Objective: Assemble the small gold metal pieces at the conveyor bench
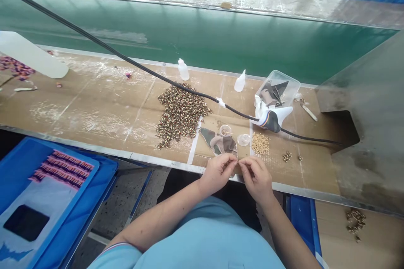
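My left hand (217, 173) and my right hand (256, 178) meet above the near edge of the tan work surface (94, 105), their fingertips pinched together. Anything between them is too small to make out. Just beyond my left fingers lies a piece of patterned cloth or paper (218, 142), with two small clear dishes (243, 139) beside it. A heap of brown-gold beaded pieces (181, 115) lies to the left, and a pile of beige beads (260, 143) lies to the right. Neither hand touches them.
Two plastic dropper bottles (240, 82) and a clear plastic box (277, 90) stand at the back. A white tool (273, 118) trails a black cable (132, 61). A green belt (202, 38) runs behind. A blue tray (53, 189) with pink beaded strips sits lower left.
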### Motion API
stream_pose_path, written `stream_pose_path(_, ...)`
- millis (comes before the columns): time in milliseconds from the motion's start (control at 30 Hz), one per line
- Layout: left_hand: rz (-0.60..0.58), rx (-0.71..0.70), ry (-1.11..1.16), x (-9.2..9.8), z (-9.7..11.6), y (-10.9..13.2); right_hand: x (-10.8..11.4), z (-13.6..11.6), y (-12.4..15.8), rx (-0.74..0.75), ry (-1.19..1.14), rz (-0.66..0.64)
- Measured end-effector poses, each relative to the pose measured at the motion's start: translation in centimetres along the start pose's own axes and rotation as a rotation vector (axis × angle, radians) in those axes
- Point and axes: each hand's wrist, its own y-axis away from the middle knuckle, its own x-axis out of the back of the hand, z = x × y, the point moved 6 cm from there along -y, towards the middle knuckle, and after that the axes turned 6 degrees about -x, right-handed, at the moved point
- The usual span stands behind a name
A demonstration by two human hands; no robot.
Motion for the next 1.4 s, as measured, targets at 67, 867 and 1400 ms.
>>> stream_pose_path(67, -0.001, 0.028, 0.03, -0.04, -0.16, 0.0, -0.14, 0.07, 0.05, -0.003, 0.02, 0.007)
stream_pose_path(867, 0.141, -0.027, -0.054, -0.22, -0.11, 0.9, -0.52, 0.0, 0.02, -0.012, 0.052, 0.028)
stream_pose_path(1400, 0.116, 0.039, 0.001, -0.18, -0.22, 0.66, -0.71, 0.42, -0.09, -0.04, 0.025, 0.003)
